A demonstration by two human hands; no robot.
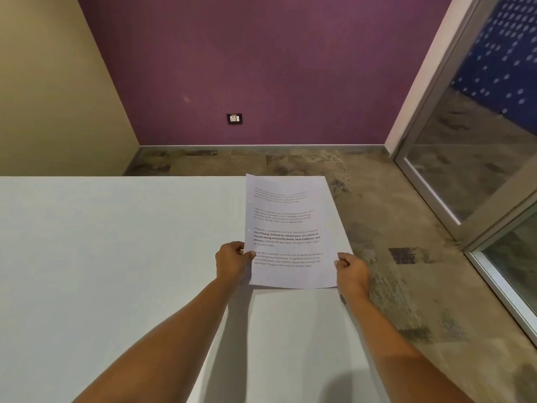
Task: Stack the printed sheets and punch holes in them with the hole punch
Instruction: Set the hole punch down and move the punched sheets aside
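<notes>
A stack of white printed sheets (287, 228) with paragraphs of black text is held up above the right part of the white table (101, 242). My left hand (232, 261) pinches the stack's lower left edge, thumb on the front. At the lower right edge my right hand (351, 271) grips it. Small punched holes show along the left margin of the stack. No hole punch is in view.
The table's far edge and right edge lie close to the sheets. Beyond is a mottled concrete floor (392, 213), a purple wall with a socket (234, 118), a beige wall at left and a glass door (479, 141) at right.
</notes>
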